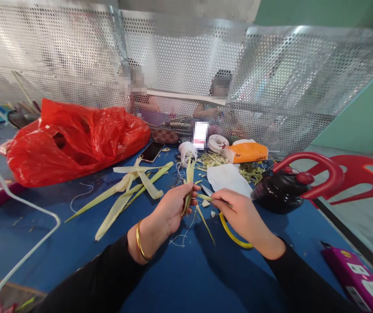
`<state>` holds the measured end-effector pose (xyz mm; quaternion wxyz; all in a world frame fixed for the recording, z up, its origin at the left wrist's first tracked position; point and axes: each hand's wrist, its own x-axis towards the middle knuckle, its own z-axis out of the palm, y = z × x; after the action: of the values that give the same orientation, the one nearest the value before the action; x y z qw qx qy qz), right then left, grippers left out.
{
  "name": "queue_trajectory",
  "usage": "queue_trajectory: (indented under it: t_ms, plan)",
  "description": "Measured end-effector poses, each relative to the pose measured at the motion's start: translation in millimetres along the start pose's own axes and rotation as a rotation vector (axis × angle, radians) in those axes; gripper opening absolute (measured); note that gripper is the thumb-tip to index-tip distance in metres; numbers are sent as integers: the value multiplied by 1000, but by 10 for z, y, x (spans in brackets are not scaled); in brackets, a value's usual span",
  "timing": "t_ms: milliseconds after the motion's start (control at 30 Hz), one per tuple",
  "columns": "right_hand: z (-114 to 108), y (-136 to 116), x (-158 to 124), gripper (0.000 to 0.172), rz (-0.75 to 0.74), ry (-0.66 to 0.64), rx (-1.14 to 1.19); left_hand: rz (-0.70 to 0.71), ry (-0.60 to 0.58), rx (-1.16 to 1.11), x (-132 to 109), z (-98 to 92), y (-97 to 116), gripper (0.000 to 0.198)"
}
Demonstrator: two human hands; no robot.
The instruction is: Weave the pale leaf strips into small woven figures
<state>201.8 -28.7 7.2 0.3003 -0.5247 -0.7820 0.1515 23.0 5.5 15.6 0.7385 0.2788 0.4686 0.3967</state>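
Observation:
My left hand [171, 206], a gold bangle on its wrist, is closed round an upright bundle of pale green corn husk [189, 171]. In a pinch, my right hand [240, 213] has a thin husk strip [205, 197] that reaches toward the bundle. Beneath the right hand lie scissors with a yellow handle [233, 236], their blades partly hidden. A narrow loose strip [206, 226] points down between the hands. Several corn husks [117, 213] lie crossed on the table to the left. Behind the bundle sits a ball of white thread [188, 152].
A red plastic bag [78, 143] fills the back left of the blue table [169, 282], near a phone [152, 152]. At right stand a black jug [280, 191] and an orange packet [246, 152]. A white cable [42, 248] crosses the left side. People sit behind the perforated metal screen [179, 52].

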Motion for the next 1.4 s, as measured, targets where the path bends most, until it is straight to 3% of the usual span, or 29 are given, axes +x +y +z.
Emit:
queue_trajectory:
  t_ms: [100, 200, 433, 567, 700, 900, 1133, 1300, 1400]
  plan:
    - [-19, -12, -7, 15, 42, 2, 211, 15, 18, 23, 3, 3, -7, 19]
    - [-58, 5, 0, 16, 4, -46, 262, 42, 30, 47, 9, -1, -8, 18]
    - [-149, -8, -8, 15, -315, -118, -24, 13, -162, 264, -45, 49, -71, 22]
    - [-89, -37, -16, 10, -317, -144, -103, 26, -234, 477, -70, 87, -138, 19]
    - [-35, -54, -18, 13, -338, -163, -185, 21, -260, 540, -68, 101, -176, 21]
    - [2, -77, -29, 17, -453, -100, -253, 3, -295, 523, -41, 89, -215, 16]
    - [84, -111, -51, 10, -474, -28, -254, -15, -311, 514, 15, 41, -301, 11]
    - [52, -117, -41, 16, -460, 63, -199, -7, -354, 503, 8, 45, -314, 27]
    - [23, -105, -55, 9, -385, 200, -167, 1, -352, 371, -23, 65, -250, 33]
